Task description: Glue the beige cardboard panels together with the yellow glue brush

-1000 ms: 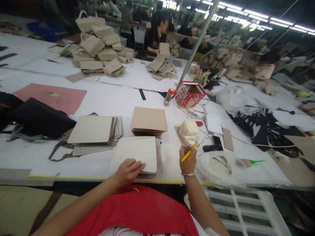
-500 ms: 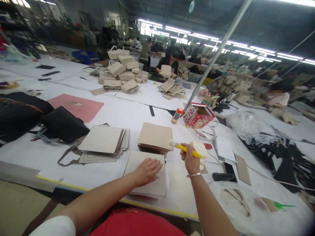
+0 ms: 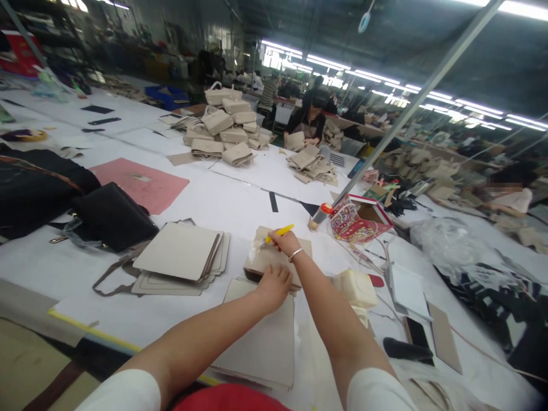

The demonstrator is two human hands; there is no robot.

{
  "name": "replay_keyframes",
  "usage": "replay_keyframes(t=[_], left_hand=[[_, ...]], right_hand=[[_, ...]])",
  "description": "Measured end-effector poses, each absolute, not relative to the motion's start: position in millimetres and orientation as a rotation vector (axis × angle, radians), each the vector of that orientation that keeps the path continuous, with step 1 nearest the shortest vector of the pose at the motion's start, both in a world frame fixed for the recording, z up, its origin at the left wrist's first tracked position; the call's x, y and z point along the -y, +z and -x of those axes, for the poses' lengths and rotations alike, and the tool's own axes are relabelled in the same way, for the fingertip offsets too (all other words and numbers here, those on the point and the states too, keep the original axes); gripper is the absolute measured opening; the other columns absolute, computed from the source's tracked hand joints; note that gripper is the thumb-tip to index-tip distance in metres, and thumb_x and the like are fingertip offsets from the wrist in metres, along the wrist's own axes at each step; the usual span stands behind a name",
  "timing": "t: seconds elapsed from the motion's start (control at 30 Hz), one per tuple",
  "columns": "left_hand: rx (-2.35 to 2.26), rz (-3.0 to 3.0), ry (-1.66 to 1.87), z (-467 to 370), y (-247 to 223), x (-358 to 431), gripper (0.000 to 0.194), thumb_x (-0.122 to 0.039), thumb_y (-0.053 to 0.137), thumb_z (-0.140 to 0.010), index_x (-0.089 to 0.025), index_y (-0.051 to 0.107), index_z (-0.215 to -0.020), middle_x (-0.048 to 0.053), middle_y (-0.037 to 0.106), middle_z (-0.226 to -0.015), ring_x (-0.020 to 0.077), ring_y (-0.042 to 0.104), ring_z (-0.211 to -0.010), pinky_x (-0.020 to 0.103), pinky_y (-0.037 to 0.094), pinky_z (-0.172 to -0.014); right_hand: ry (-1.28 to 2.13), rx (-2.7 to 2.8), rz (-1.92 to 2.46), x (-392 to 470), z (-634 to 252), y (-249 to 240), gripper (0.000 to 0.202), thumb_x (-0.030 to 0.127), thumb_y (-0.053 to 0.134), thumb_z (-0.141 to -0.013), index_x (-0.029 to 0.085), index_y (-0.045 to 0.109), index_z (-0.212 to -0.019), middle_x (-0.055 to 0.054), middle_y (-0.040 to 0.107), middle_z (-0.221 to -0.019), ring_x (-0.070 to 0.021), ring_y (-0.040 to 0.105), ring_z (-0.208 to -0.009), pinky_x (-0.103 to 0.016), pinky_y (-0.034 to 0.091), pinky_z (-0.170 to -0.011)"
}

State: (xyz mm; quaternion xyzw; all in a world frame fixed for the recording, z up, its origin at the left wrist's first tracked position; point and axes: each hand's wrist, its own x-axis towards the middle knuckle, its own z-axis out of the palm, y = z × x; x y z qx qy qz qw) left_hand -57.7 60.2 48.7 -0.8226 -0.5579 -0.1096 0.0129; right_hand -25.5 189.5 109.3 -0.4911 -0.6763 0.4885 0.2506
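My right hand is closed round a yellow-handled brush, its pale bristles touching the top of a stack of beige panels. My left hand rests with fingers spread on the near edge of that stack, holding nothing. Nearer my body lies a second stack of light panels, partly under my left forearm. A third stack of rounded panels sits to the left. To the right of my right forearm is a cream-coloured container.
A black pouch and a pink sheet lie left. Beyond the stacks are a red-capped jar, a patterned red box and a slanted metal pole. A person sits behind piled beige bags.
My right hand has moved the brush left from beside the cream container onto the beige stack. My left hand has shifted forward from the near stack to the beige one. The view has shifted slightly.
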Motion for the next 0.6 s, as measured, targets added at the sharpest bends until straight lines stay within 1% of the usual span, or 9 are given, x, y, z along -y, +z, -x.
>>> replay_keyframes(t=[0.1, 0.2, 0.33, 0.4, 0.43, 0.5, 0.53, 0.6], left_hand=[[1.704, 2.569, -0.335, 60.9, 54.5, -61.5, 0.039, -0.022, 0.040, -0.086, -0.011, 0.047, -0.123, 0.019, 0.046, -0.129, 0.0341, 0.041, -0.116, 0.053, 0.033, -0.089], [1.697, 2.585, -0.316, 63.4, 59.7, -63.4, 0.035, -0.021, 0.039, -0.088, -0.013, 0.048, -0.120, 0.017, 0.048, -0.126, 0.0314, 0.043, -0.112, 0.048, 0.036, -0.083], [1.716, 2.609, -0.297, 64.7, 65.1, -66.0, 0.031, -0.019, 0.040, -0.087, -0.015, 0.050, -0.116, 0.015, 0.052, -0.119, 0.0282, 0.047, -0.104, 0.044, 0.037, -0.077], [1.731, 2.620, -0.294, 64.6, 67.2, -68.2, 0.029, -0.019, 0.042, -0.086, -0.016, 0.052, -0.114, 0.014, 0.054, -0.114, 0.0269, 0.048, -0.101, 0.042, 0.037, -0.076], [1.740, 2.624, -0.294, 64.5, 68.4, -69.6, 0.027, -0.018, 0.044, -0.086, -0.016, 0.053, -0.112, 0.013, 0.055, -0.111, 0.0264, 0.049, -0.100, 0.041, 0.037, -0.076], [1.754, 2.635, -0.287, 64.4, 71.6, -72.5, 0.024, -0.018, 0.046, -0.085, -0.017, 0.055, -0.107, 0.012, 0.056, -0.106, 0.0257, 0.049, -0.098, 0.040, 0.037, -0.075], [1.759, 2.643, -0.278, 64.5, 73.7, -73.9, 0.022, -0.018, 0.046, -0.085, -0.017, 0.056, -0.105, 0.012, 0.057, -0.105, 0.0256, 0.049, -0.097, 0.039, 0.037, -0.075], [1.761, 2.671, -0.233, 65.1, 78.3, -76.7, 0.020, -0.019, 0.048, -0.084, -0.016, 0.057, -0.102, 0.012, 0.057, -0.104, 0.0256, 0.050, -0.096, 0.038, 0.038, -0.074]], right_hand=[[1.168, 1.753, 1.400, -209.8, 25.8, 103.2, 0.024, 0.033, 0.051, -0.079, 0.010, 0.057, -0.079, 0.004, 0.054, -0.051, -0.0040, 0.042, -0.038, -0.015, 0.034, -0.039], [1.072, 1.716, 1.468, -219.1, 0.9, 100.6, 0.030, 0.035, 0.046, -0.081, 0.006, 0.057, -0.082, 0.003, 0.054, -0.052, -0.0032, 0.043, -0.040, -0.014, 0.033, -0.041], [0.883, 1.698, 1.607, -221.3, -65.8, 107.1, 0.034, 0.035, 0.046, -0.080, 0.005, 0.056, -0.070, 0.004, 0.047, -0.041, -0.0038, 0.040, -0.038, -0.016, 0.031, -0.042], [0.778, 1.718, 1.640, -218.5, -95.2, 114.1, 0.036, 0.035, 0.045, -0.081, 0.005, 0.057, -0.066, 0.003, 0.046, -0.040, -0.0044, 0.040, -0.038, -0.018, 0.032, -0.043], [0.729, 1.741, 1.635, -215.9, -105.3, 117.4, 0.036, 0.035, 0.044, -0.081, 0.004, 0.058, -0.068, 0.002, 0.048, -0.043, -0.0048, 0.041, -0.039, -0.019, 0.033, -0.045], [0.651, 1.811, 1.580, -207.3, -116.0, 121.2, 0.033, 0.034, 0.046, -0.082, 0.006, 0.062, -0.079, -0.001, 0.059, -0.058, -0.0062, 0.048, -0.048, -0.020, 0.037, -0.052], [0.634, 1.850, 1.541, -200.7, -117.8, 121.4, 0.029, 0.034, 0.050, -0.080, 0.008, 0.063, -0.084, -0.002, 0.063, -0.067, -0.0073, 0.051, -0.055, -0.020, 0.040, -0.056], [0.591, 2.000, 1.446, -181.8, -119.4, 118.2, 0.022, 0.031, 0.058, -0.076, 0.015, 0.066, -0.089, -0.003, 0.065, -0.082, -0.0103, 0.055, -0.068, -0.021, 0.042, -0.066]])
